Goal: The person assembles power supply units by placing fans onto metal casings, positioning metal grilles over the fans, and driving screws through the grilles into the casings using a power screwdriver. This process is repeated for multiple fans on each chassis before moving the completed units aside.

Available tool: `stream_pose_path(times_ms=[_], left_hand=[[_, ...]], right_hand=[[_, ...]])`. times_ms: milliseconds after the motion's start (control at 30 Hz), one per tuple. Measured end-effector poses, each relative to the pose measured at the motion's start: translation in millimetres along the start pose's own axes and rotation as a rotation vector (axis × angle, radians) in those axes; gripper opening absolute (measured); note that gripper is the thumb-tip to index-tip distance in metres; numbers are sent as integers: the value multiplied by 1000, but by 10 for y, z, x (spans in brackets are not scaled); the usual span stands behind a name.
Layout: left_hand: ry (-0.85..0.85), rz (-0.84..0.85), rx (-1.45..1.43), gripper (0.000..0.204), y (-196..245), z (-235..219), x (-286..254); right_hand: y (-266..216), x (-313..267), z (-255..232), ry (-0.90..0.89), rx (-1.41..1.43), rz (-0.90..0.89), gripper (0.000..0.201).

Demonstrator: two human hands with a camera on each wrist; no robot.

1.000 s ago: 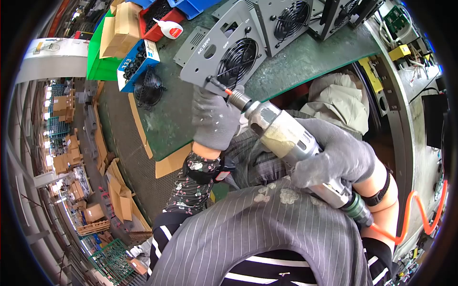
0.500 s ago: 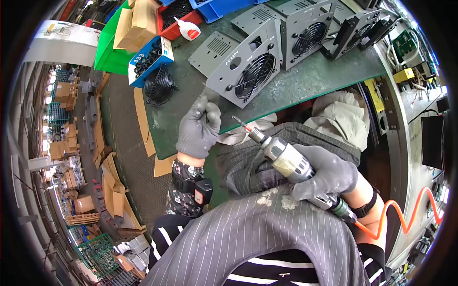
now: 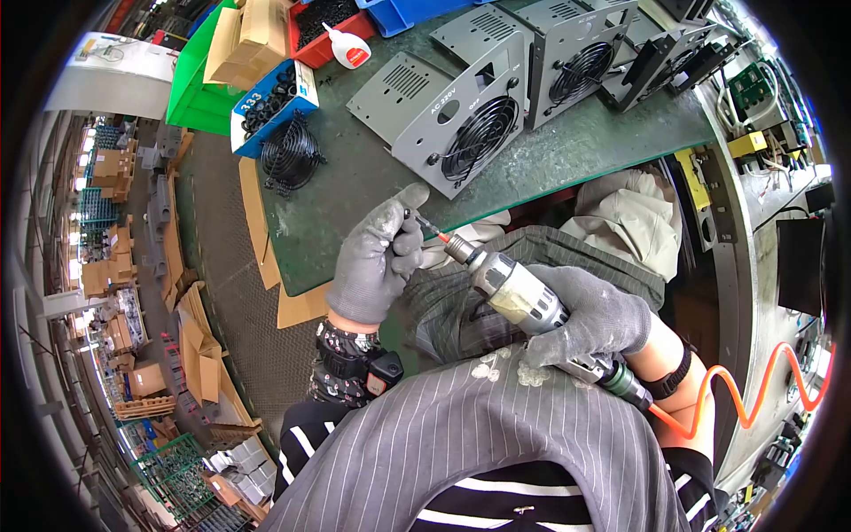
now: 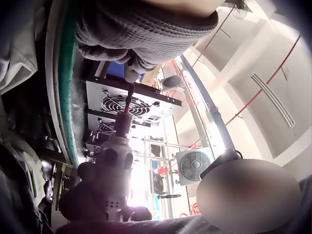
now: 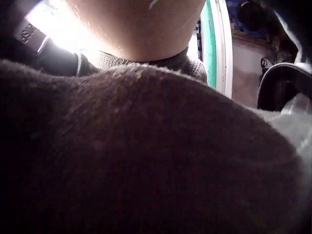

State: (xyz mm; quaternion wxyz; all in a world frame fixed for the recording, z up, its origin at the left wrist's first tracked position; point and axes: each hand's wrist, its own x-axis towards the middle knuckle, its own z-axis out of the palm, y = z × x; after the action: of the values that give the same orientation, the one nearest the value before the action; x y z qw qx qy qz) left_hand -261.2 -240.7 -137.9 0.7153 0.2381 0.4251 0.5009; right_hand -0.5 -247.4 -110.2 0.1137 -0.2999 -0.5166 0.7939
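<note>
My gloved right hand (image 3: 594, 310) grips a pneumatic screwdriver (image 3: 514, 291) with an orange air hose, its bit angled up and left. My gloved left hand (image 3: 372, 262) pinches a small black screw (image 3: 408, 215) between thumb and fingers, right at the bit's tip. In the left wrist view the bit (image 4: 129, 100) reaches up to the glove's fingertips (image 4: 130, 74). Just beyond the left hand stands a grey metal panel (image 3: 417, 146) marked AC 220V, with a black fan guard (image 3: 479, 137) on its face. The right wrist view is mostly filled by dark cloth.
More grey panels (image 3: 536, 66) with fan guards line the green table (image 3: 355, 177) toward the right. At its left are loose black fan guards (image 3: 291, 158), a blue box (image 3: 306, 96) of black parts, a red bin (image 3: 306, 53) and a white bottle (image 3: 347, 49). The orange hose (image 3: 753, 399) coils at right.
The left hand left the panel's lower corner, drew back, then came to the bit's tip with a small screw. The screwdriver swung down from the panel and stays in the right hand.
</note>
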Motion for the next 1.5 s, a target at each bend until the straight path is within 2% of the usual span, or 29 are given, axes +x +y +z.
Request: stream_pose_path(times_ms=[67, 167, 233, 433, 533, 567, 633, 700, 767, 833, 900, 967, 1033, 1133, 1267, 1333, 1467, 1500], left_hand=[[-8, -30, -21, 37, -14, -28, -2], [-105, -78, -166, 34, -28, -34, -5], [-47, -37, -86, 34, -38, 5, -21], [-9, 58, 170, 35, -79, 78, -37], [-102, 57, 345, 42, -37, 5, -44], [-103, 55, 346, 42, -12, 36, -65], [-120, -67, 535, 53, 58, 130, -122], [-156, -102, 502, 55, 44, 106, -65], [-194, -141, 471, 57, 27, 97, -23], [39, 113, 605, 51, 16, 105, 18], [77, 156, 528, 44, -1, 71, 136], [220, 257, 444, 36, -57, 84, 276], [177, 293, 370, 30, -97, 63, 348], [272, 339, 626, 23, -170, 173, 405], [290, 354, 560, 28, -206, 215, 416], [297, 427, 602, 30, -206, 225, 435], [265, 392, 687, 28, -118, 187, 424], [296, 336, 682, 27, -96, 191, 408]], right_hand=[[39, 13, -1, -11, 10, -17, 58], [59, 23, -14, -23, -18, -4, 58], [73, 18, 0, -15, -17, -17, 58], [64, -18, -21, -7, -81, -20, 58], [117, -42, -35, -27, -99, -22, 59], [139, -47, -41, -46, -129, -48, 60], [24, -137, -31, -35, -88, -3, 60], [23, -172, -28, -27, -53, 43, 61], [215, -195, -30, 102, 85, -175, 62], [272, -234, -81, 126, 92, -155, 61], [250, -254, -146, 153, 85, 24, 60], [235, -226, -147, 159, 86, 15, 57], [229, -187, -148, 166, 60, -18, 56], [241, -136, -129, 161, 75, -57, 54], [261, -47, -156, 153, 63, -30, 50], [240, -13, -167, 135, 69, -36, 50], [242, 65, -150, 122, 125, -59, 47], [251, 81, -154, 126, 128, -60, 47]])
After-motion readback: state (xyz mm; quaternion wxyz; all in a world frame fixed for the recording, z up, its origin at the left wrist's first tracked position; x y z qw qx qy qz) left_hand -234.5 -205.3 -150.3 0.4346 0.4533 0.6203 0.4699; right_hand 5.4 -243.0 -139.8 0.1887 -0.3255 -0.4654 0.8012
